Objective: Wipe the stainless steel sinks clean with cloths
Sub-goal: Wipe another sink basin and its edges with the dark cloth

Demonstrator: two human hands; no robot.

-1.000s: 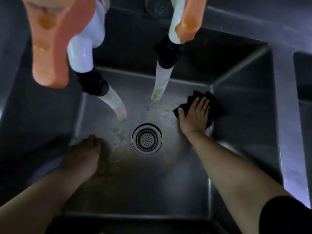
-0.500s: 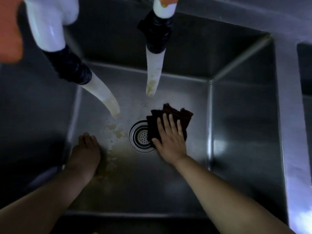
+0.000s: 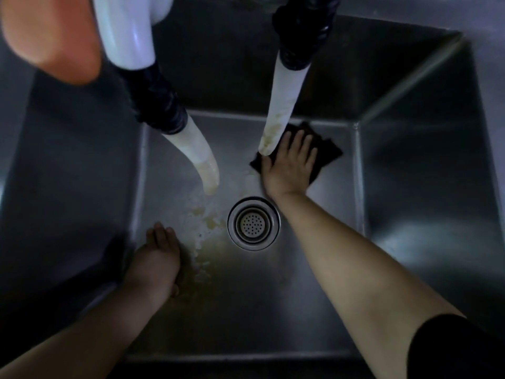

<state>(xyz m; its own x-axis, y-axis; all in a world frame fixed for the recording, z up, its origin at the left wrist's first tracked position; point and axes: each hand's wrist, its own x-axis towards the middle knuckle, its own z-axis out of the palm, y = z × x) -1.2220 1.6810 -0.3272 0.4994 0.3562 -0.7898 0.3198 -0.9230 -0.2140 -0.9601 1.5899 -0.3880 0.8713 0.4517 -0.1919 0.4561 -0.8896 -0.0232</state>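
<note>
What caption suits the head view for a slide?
Right hand presses a dark cloth on the sink floor beyond the drain.

No text, label, brand, number or sign can be read anywhere in this view. The picture is dim, and the surfaces that show carry no lettering that can be made out.
</note>
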